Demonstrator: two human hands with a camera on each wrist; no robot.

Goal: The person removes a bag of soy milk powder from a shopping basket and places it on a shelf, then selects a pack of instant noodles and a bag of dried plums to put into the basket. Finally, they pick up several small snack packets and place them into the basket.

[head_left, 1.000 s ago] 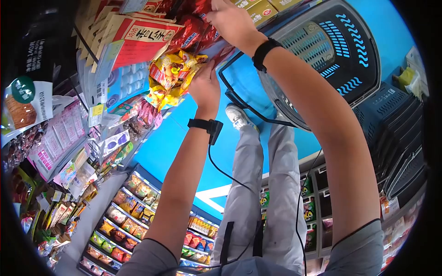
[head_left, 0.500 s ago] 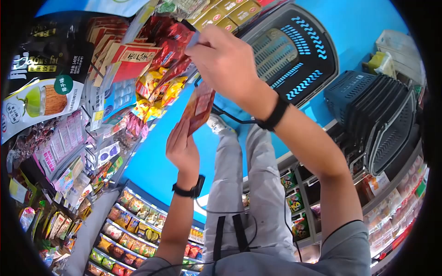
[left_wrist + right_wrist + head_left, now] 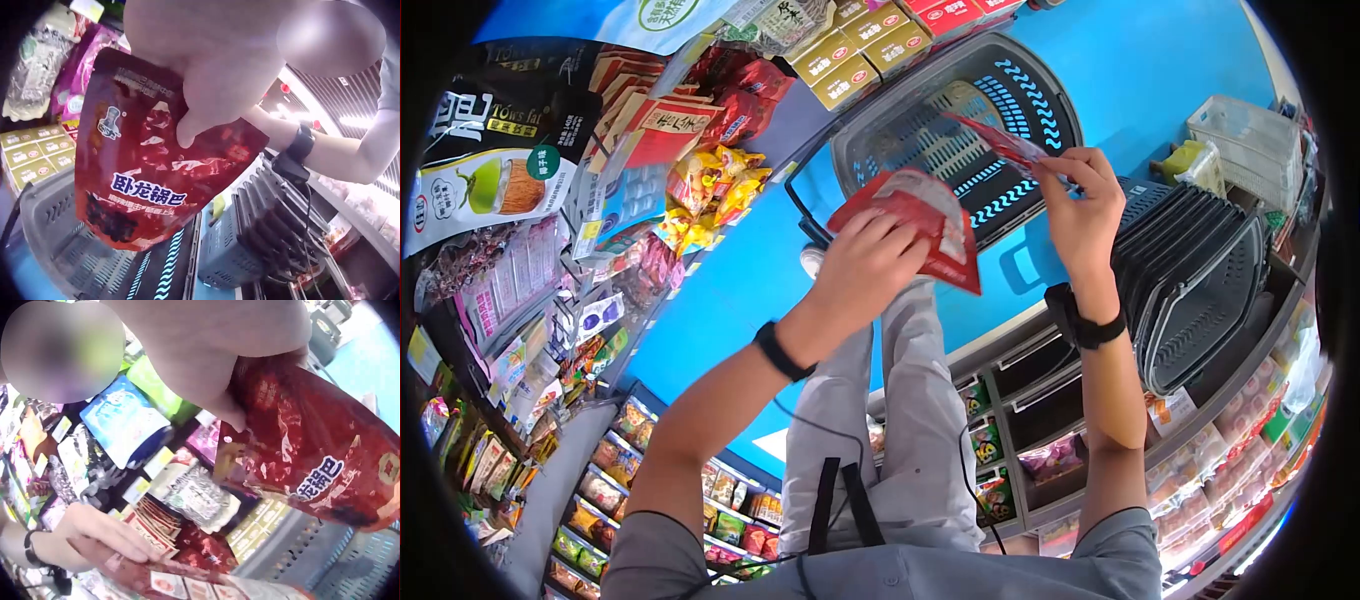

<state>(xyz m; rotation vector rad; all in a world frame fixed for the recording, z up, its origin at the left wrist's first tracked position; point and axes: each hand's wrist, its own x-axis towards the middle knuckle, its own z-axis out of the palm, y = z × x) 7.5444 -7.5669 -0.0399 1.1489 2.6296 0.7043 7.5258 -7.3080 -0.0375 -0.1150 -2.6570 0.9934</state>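
My left hand (image 3: 875, 255) grips a red snack bag (image 3: 948, 225) above the floor in front of my legs, its white-labelled back turned up in the head view. The left wrist view shows the thumb on the bag's glossy front (image 3: 147, 181), which bears white lettering. Off to the right, my right hand (image 3: 1090, 200) pinches a second red snack bag (image 3: 1005, 142) by one end, seen nearly edge-on. That bag's front (image 3: 312, 450) carries similar lettering in the right wrist view. Beneath both bags stands a grey shopping basket (image 3: 920, 85) on the blue floor.
Along the left runs a shelf of packets, with yellow bags (image 3: 710, 200) and more red bags (image 3: 750, 100) near its edge. Gold boxes (image 3: 840, 80) lie behind the basket. Nested baskets (image 3: 1200, 280) stand at the right, near a clear plastic bin (image 3: 1250, 140).
Both hands have left the shelf and moved right toward the basket. The left hand's bag has turned flatter, and the right hand now shows a second bag out at the right.
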